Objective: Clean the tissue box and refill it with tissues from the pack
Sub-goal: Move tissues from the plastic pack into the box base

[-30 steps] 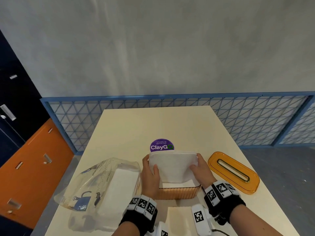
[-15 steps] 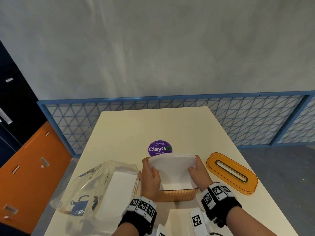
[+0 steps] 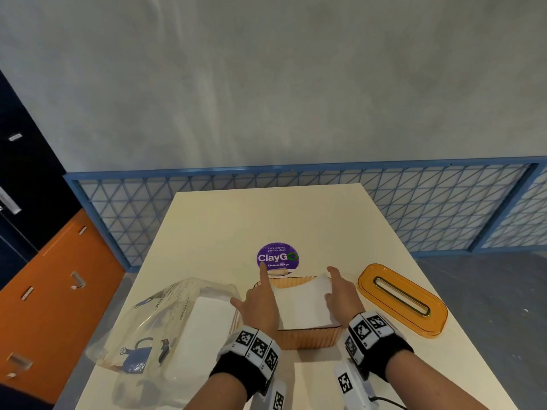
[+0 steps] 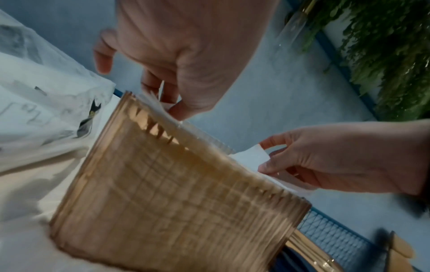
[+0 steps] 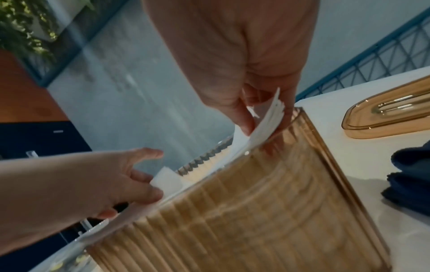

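An amber ribbed tissue box (image 3: 307,340) (image 4: 177,193) (image 5: 251,211) stands open on the cream table (image 3: 266,220), right in front of me. A white tissue stack (image 3: 302,309) (image 5: 263,119) lies in it, its edges still above the rim. My left hand (image 3: 260,303) (image 4: 172,108) presses bent fingertips on the stack's left edge, thumb spread and index finger pointing away. My right hand (image 3: 340,294) (image 5: 258,121) pinches the stack's right edge between thumb and fingers. The amber slotted lid (image 3: 402,300) lies to the right. The clear tissue pack (image 3: 165,327) lies to the left, white tissues inside.
A round purple sticker (image 3: 277,256) sits on the table just beyond the box. A white sheet (image 3: 313,383) lies near the front edge, and a dark blue cloth (image 5: 409,176) beside the box. A blue mesh fence (image 3: 444,208) runs behind the table; orange cabinets (image 3: 53,291) stand left.
The tissue stack has gone from held upright above the box to lying down inside it. My left hand has loosened its grip and now presses the edge; the right hand keeps its pinch.
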`<control>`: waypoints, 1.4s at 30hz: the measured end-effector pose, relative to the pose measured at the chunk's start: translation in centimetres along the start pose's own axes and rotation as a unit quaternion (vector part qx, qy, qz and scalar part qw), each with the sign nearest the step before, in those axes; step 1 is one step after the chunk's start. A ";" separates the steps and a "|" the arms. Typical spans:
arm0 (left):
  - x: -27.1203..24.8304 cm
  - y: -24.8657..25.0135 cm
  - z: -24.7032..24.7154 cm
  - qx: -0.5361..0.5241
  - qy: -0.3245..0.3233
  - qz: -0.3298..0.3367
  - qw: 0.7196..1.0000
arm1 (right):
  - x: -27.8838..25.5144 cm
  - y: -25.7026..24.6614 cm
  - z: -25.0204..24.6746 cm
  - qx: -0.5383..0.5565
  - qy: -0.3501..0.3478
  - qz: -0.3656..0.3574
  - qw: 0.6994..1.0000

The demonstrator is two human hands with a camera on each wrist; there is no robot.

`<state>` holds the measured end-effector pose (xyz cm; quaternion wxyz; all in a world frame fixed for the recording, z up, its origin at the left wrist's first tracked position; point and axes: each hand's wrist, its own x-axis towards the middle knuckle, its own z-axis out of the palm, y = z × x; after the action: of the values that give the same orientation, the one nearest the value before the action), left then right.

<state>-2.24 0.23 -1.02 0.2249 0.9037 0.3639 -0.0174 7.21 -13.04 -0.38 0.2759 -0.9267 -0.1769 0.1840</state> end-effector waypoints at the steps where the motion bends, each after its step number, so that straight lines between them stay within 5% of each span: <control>1: 0.1 0.1 0.0 0.027 0.007 0.009 1.000 | 0.0 -0.1 0.2 -0.019 0.006 -0.006 1.000; 6: 0.4 -0.1 0.4 0.068 0.027 0.039 0.997 | -0.9 -0.3 0.4 -0.105 0.011 -0.039 0.994; 10: 0.0 -0.4 0.8 0.117 0.070 0.089 0.987 | -1.7 -0.5 0.0 -0.229 0.073 -0.139 0.961; 13: -0.3 -0.3 0.0 0.176 0.001 0.164 0.971 | -1.3 -0.2 -0.6 -0.295 -0.035 -0.193 0.935; 16: 0.4 -0.1 -0.6 0.220 -0.095 0.178 0.955 | -0.6 0.1 -0.7 -0.322 -0.179 -0.123 0.922; 21: 1.1 -0.5 -0.7 0.190 -0.151 0.125 0.962 | 0.1 0.2 0.0 -0.328 -0.224 -0.071 0.915; 27: 0.5 -0.8 -1.2 0.178 -0.138 0.137 0.965 | 0.1 -0.3 -0.5 -0.343 -0.204 -0.080 0.913; 30: -0.2 -1.9 -1.8 0.125 -0.069 0.159 0.977 | -0.2 0.0 -1.8 -0.274 -0.079 -0.132 0.949; 33: -0.9 -5.0 -2.7 0.038 0.078 0.123 0.989 | 0.0 1.5 -2.8 -0.184 0.024 -0.158 0.970; 35: -0.9 -7.5 -2.6 0.004 0.139 0.069 0.988 | 0.2 2.6 -2.7 -0.145 0.020 -0.116 0.982; 39: -0.3 -10.8 -0.2 0.074 0.016 -0.080 0.994 | 0.3 3.3 -1.7 -0.094 -0.064 -0.032 0.993; 42: 0.1 -11.0 1.9 0.138 -0.033 -0.101 0.985 | 0.5 3.1 -1.2 -0.072 -0.068 -0.015 0.995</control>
<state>-9.21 6.51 -7.06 0.1073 0.8834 0.4401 -0.1198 8.90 -15.84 -1.36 0.1987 -0.9266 -0.2222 0.2294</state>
